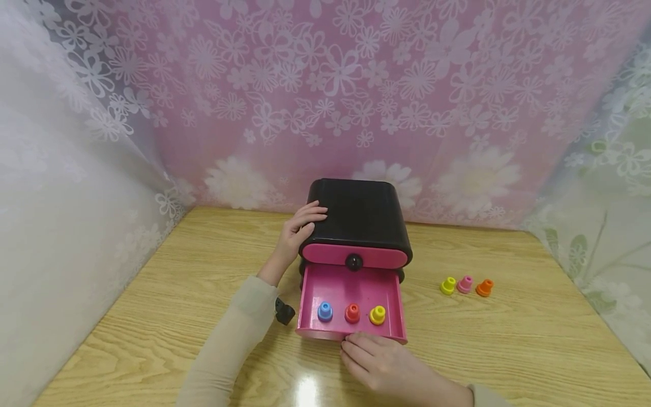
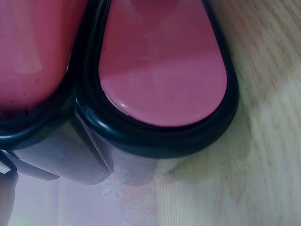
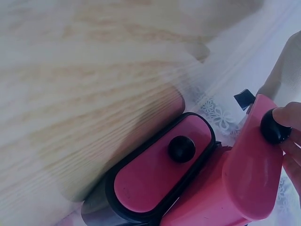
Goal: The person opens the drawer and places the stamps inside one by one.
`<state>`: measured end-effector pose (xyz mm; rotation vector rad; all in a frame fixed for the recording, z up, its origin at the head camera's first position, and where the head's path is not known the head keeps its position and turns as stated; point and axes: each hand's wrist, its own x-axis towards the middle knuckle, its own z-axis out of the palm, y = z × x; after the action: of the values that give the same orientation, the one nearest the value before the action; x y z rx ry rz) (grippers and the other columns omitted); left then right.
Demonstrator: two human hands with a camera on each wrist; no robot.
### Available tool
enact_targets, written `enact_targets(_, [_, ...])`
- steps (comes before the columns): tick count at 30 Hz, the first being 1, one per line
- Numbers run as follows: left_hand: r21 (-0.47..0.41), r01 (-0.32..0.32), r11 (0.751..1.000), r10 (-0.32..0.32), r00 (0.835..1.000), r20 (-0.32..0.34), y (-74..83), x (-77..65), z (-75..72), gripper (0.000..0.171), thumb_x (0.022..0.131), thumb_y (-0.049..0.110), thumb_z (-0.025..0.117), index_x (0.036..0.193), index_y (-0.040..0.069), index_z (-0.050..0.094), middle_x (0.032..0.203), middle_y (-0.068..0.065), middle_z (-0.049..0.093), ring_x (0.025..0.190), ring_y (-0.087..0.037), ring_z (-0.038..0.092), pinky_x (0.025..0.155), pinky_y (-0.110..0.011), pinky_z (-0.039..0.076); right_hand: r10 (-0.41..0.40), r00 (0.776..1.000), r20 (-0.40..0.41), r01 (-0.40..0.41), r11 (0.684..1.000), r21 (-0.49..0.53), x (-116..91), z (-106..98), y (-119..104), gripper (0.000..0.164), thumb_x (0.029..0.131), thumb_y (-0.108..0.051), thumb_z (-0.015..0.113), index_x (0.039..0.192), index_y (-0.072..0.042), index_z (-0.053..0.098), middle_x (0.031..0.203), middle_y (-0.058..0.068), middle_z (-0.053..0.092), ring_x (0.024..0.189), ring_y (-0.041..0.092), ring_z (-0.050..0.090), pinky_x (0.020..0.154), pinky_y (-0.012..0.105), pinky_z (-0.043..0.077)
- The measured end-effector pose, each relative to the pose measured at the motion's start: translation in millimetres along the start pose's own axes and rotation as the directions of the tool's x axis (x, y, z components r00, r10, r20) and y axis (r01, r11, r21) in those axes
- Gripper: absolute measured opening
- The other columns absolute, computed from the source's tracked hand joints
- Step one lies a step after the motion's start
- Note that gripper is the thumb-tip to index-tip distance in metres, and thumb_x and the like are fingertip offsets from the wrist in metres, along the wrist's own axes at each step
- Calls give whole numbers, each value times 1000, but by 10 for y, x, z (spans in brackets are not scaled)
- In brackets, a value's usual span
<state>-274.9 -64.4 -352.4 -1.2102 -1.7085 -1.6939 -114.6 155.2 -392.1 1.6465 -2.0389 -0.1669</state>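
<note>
A black cabinet (image 1: 358, 212) with pink drawers stands on the table. My left hand (image 1: 300, 229) lies against its upper left edge, fingers extended over the top; just a bit of one finger (image 2: 6, 195) shows in the left wrist view. Below the closed upper drawer (image 1: 325, 254) with its black knob (image 1: 354, 262), another drawer (image 1: 338, 288) is pulled out. My right hand (image 1: 381, 362) pinches that drawer's round knob (image 3: 274, 127), which the hand hides in the head view. Inside sit a blue peg (image 1: 325, 311), a red peg (image 1: 352, 313) and a yellow peg (image 1: 377, 315), in a row.
Right of the cabinet, a yellow-green peg (image 1: 448, 286), a pink peg (image 1: 465, 284) and an orange peg (image 1: 485, 288) stand on the wooden table (image 1: 513, 339). A small black object (image 1: 285, 312) is by the left sleeve. Flowered curtains (image 1: 351, 102) hang behind and at both sides.
</note>
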Motion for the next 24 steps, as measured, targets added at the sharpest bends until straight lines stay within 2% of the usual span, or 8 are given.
enact_targets(3, [-2, -3, 1000, 3, 1000, 4, 3, 3, -1, 24, 81, -13, 38, 98, -22, 52, 108, -39, 46, 118, -50, 27, 103, -44, 19, 12, 1000, 13, -13, 1000, 28, -6, -1, 5, 36, 89, -33, 50, 109, -7, 62, 107, 7, 61, 99, 17, 54, 85, 30, 45])
enact_targets(6, [-11, -9, 1000, 9, 1000, 6, -30, -3, -7, 26, 78, -17, 37, 98, -23, 52, 109, -40, 45, 117, -51, 26, 103, -44, 19, 6, 1000, 3, -6, 1000, 18, -7, 0, 15, 33, 94, -26, 40, 109, -7, 62, 107, 7, 60, 99, 18, 54, 84, 30, 46])
enact_targets(9, [-22, -15, 1000, 15, 1000, 6, -124, -24, -23, 26, 79, -15, 38, 99, -21, 53, 110, -38, 46, 119, -48, 27, 104, -44, 18, -4, 999, -39, 4, 1000, -16, -1, 3, 30, 41, 97, -16, 24, 107, -7, 63, 105, 7, 61, 98, 18, 55, 82, 29, 47])
enact_targets(12, [-30, -22, 999, 22, 1000, 7, -234, -45, -40, 25, 84, -5, 41, 101, -19, 54, 111, -35, 47, 121, -43, 28, 104, -43, 18, 2, 997, -83, -6, 999, -45, 5, 8, 43, 48, 97, -9, 16, 104, -7, 64, 103, 7, 62, 96, 17, 57, 80, 29, 48])
enact_targets(15, [-29, -30, 999, 31, 1000, 6, -315, -59, -51, 35, 90, 14, 44, 102, -16, 56, 113, -32, 49, 122, -39, 29, 104, -43, 19, 0, 993, -118, -9, 997, -79, 10, 17, 62, 49, 97, -6, 16, 102, -7, 64, 102, 7, 62, 95, 17, 57, 80, 29, 48])
enact_targets(19, [-13, -29, 1000, 29, 1000, -2, -340, -64, -50, 50, 91, 32, 45, 102, -14, 57, 113, -29, 50, 123, -36, 31, 103, -43, 20, 13, 987, -161, -28, 996, -87, 16, 31, 89, 44, 96, -6, 21, 100, -7, 65, 101, 7, 63, 94, 17, 58, 81, 29, 48])
enact_targets(22, [-11, -28, 1000, 28, 1000, -3, -337, -60, -49, 48, 91, 31, 45, 101, -15, 57, 112, -30, 50, 122, -36, 31, 103, -43, 20, 27, 983, -182, -43, 995, -85, 17, 37, 112, 40, 96, -7, 25, 100, -7, 65, 101, 7, 63, 94, 17, 58, 81, 29, 47])
enact_targets(24, [-20, -30, 999, 29, 1000, -2, -303, -51, -46, 37, 91, 18, 45, 101, -16, 56, 112, -31, 50, 122, -38, 30, 104, -43, 19, 30, 983, -183, -48, 995, -91, 19, 37, 129, 41, 96, -6, 24, 100, -7, 65, 101, 7, 62, 94, 18, 58, 82, 30, 47])
